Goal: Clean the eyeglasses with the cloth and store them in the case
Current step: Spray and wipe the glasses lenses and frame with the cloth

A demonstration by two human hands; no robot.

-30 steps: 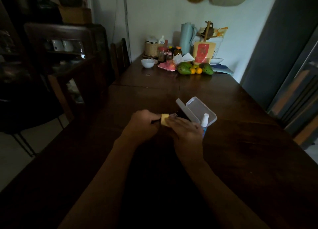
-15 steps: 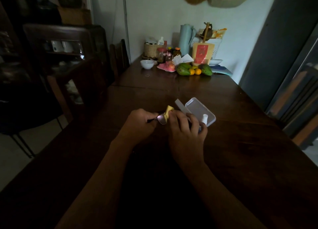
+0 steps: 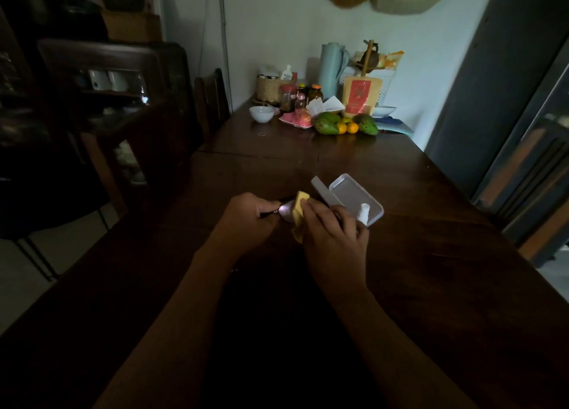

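Observation:
My left hand (image 3: 246, 216) grips the dark-framed eyeglasses (image 3: 284, 210) by one side, just above the dark wooden table (image 3: 431, 270). One lens shows between my hands. My right hand (image 3: 334, 234) pinches the yellow cloth (image 3: 299, 213) against that lens; a fold of the cloth hangs down below. Just behind my right hand the clear plastic case (image 3: 354, 194) lies with its lid raised. A small white spray bottle (image 3: 364, 213) stands at the case's near edge, partly hidden by my right fingers.
At the table's far end stand a white bowl (image 3: 261, 113), jars (image 3: 288, 96), green mangoes and oranges (image 3: 345, 125), a pale jug (image 3: 331, 70) and a yellow packet (image 3: 361, 96). A dark cabinet (image 3: 107, 101) and a chair (image 3: 212, 101) line the left side.
The cloth has shifted from covering the lens to its right side, so the lens now shows. My right hand has turned slightly, and a fold of cloth now hangs lower.

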